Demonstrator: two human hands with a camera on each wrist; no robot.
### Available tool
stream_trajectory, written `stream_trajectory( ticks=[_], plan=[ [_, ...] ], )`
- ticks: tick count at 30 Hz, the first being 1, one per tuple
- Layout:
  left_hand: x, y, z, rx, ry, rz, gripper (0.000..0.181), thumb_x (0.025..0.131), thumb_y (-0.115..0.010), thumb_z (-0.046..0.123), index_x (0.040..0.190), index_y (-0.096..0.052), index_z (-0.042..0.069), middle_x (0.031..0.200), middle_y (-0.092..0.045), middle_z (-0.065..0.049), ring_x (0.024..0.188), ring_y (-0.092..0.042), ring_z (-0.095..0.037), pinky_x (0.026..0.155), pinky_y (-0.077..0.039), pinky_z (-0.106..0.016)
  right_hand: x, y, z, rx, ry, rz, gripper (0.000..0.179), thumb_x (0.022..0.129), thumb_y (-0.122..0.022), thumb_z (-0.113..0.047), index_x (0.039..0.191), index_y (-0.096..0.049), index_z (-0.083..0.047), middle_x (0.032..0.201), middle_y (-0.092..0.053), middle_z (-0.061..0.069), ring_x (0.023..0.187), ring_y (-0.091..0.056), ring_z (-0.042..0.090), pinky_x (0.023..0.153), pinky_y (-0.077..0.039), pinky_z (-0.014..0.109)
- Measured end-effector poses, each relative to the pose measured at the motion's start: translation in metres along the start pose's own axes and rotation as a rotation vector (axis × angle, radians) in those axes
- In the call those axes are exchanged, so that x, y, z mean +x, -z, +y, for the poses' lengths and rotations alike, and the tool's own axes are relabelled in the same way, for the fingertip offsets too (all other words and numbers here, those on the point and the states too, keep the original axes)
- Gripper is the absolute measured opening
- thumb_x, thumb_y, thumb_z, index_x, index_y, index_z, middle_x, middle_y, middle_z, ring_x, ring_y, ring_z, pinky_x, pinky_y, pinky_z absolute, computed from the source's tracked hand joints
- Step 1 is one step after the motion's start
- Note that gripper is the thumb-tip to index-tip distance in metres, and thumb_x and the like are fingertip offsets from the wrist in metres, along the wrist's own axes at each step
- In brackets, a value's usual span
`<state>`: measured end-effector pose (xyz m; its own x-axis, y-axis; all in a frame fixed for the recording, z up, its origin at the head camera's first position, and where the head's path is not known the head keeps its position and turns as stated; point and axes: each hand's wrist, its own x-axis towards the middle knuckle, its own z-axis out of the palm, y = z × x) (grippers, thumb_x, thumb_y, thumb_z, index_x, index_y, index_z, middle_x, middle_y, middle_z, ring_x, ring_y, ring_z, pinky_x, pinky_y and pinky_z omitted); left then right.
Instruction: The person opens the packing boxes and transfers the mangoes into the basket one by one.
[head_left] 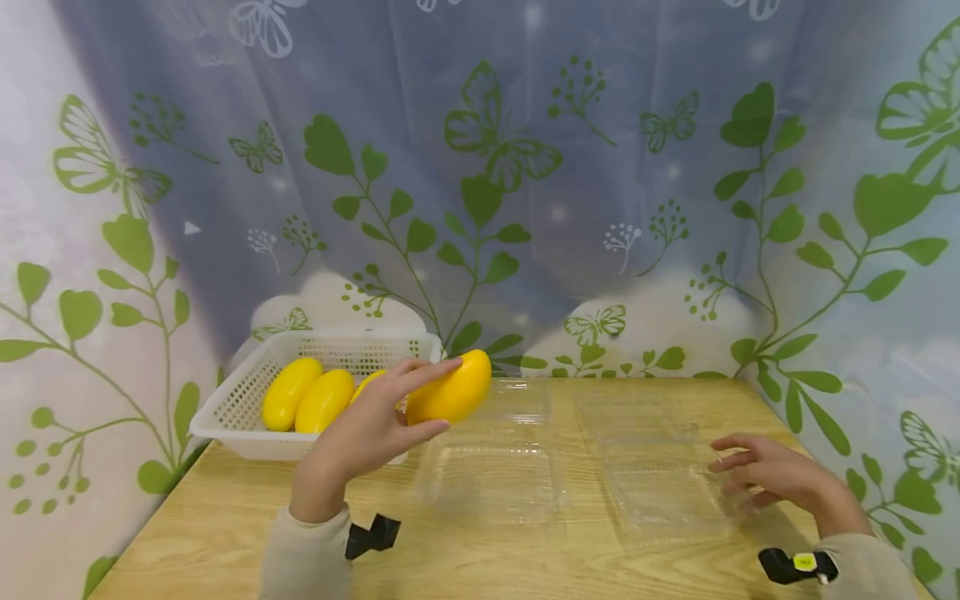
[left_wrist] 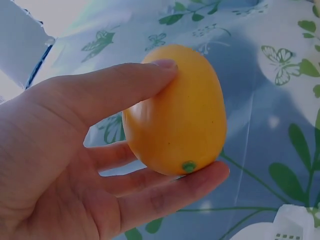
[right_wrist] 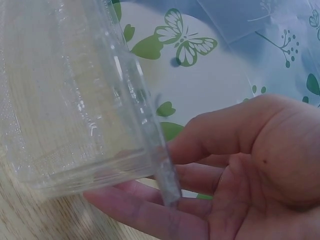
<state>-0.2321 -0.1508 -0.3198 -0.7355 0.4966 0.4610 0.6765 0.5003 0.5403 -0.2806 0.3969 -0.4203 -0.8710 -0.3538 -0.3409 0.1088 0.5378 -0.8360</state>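
My left hand (head_left: 372, 421) holds a yellow mango (head_left: 452, 388) between thumb and fingers, above the table and just right of the basket. In the left wrist view the mango (left_wrist: 182, 115) shows a small green stem spot at its lower end. Over on the right, my right hand (head_left: 776, 475) has its fingers loosely bent at the right edge of a clear plastic box (head_left: 667, 496). Up close in the right wrist view, the box's rim (right_wrist: 152, 135) lies against or very near the thumb and fingers; actual contact is hard to tell.
A white slotted basket (head_left: 232, 400) at the left holds mangoes (head_left: 292, 393), one partly hidden by my left hand. Another clear plastic box (head_left: 495, 483) lies open on the wooden table (head_left: 525, 562). A butterfly-print curtain (head_left: 570, 250) hangs behind.
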Motion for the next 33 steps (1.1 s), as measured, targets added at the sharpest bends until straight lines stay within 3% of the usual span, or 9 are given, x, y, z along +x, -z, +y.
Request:
stream_trajectory(
  ticks=[7, 12, 16, 22, 28, 33],
  plan=[
    [-0.004, 0.004, -0.006, 0.004, 0.005, 0.033, 0.069, 0.088, -0.080, 0.005, 0.151, -0.054, 0.019, 0.140, -0.058, -0.012, 0.115, -0.061, -0.026, 0.077, -0.062, -0.025, 0.000, 0.001, 0.002, 0.000, -0.003, -0.002, 0.073, 0.100, -0.058, -0.007, 0.153, -0.014, 0.019, 0.147, -0.045, 0.042, 0.107, -0.070, 0.027, 0.073, -0.062, 0.042],
    [-0.002, 0.006, -0.012, 0.024, 0.001, 0.053, 0.064, 0.085, -0.083, 0.004, 0.144, -0.061, 0.012, 0.134, -0.061, -0.012, 0.114, -0.062, -0.026, 0.084, -0.061, -0.029, -0.002, 0.003, 0.003, 0.017, 0.001, -0.012, 0.072, 0.101, -0.056, -0.006, 0.153, -0.012, 0.020, 0.146, -0.045, 0.043, 0.107, -0.070, 0.029, 0.077, -0.063, 0.045],
    [0.000, 0.007, -0.020, 0.006, 0.014, 0.054, 0.063, 0.084, -0.084, 0.005, 0.143, -0.062, 0.011, 0.134, -0.062, -0.012, 0.116, -0.063, -0.028, 0.083, -0.061, -0.025, -0.002, 0.004, 0.005, 0.034, 0.002, -0.017, 0.073, 0.102, -0.057, -0.006, 0.153, -0.012, 0.020, 0.147, -0.042, 0.044, 0.107, -0.070, 0.030, 0.079, -0.063, 0.046],
    [-0.003, 0.009, -0.038, -0.101, 0.072, 0.057, 0.062, 0.086, -0.084, 0.007, 0.144, -0.062, 0.015, 0.144, -0.059, -0.011, 0.126, -0.061, -0.034, 0.080, -0.063, -0.027, -0.001, 0.003, 0.007, 0.042, 0.002, -0.025, 0.072, 0.102, -0.055, -0.006, 0.153, -0.012, 0.020, 0.147, -0.043, 0.044, 0.106, -0.070, 0.030, 0.079, -0.063, 0.047],
    [-0.008, 0.015, -0.055, -0.115, 0.136, 0.112, 0.059, 0.086, -0.085, 0.017, 0.141, -0.064, 0.019, 0.146, -0.061, -0.007, 0.125, -0.063, -0.030, 0.091, -0.059, -0.029, -0.001, 0.003, 0.004, 0.037, 0.013, -0.031, 0.072, 0.102, -0.056, -0.007, 0.153, -0.011, 0.020, 0.146, -0.043, 0.045, 0.106, -0.070, 0.029, 0.078, -0.063, 0.047],
    [-0.012, 0.018, -0.065, -0.194, 0.193, 0.124, 0.059, 0.087, -0.084, 0.021, 0.142, -0.064, 0.023, 0.148, -0.060, -0.007, 0.120, -0.064, -0.032, 0.083, -0.061, -0.030, -0.001, 0.002, 0.002, 0.032, 0.009, -0.030, 0.073, 0.103, -0.055, -0.008, 0.153, -0.010, 0.020, 0.146, -0.044, 0.044, 0.106, -0.070, 0.029, 0.079, -0.063, 0.047]
  ],
)
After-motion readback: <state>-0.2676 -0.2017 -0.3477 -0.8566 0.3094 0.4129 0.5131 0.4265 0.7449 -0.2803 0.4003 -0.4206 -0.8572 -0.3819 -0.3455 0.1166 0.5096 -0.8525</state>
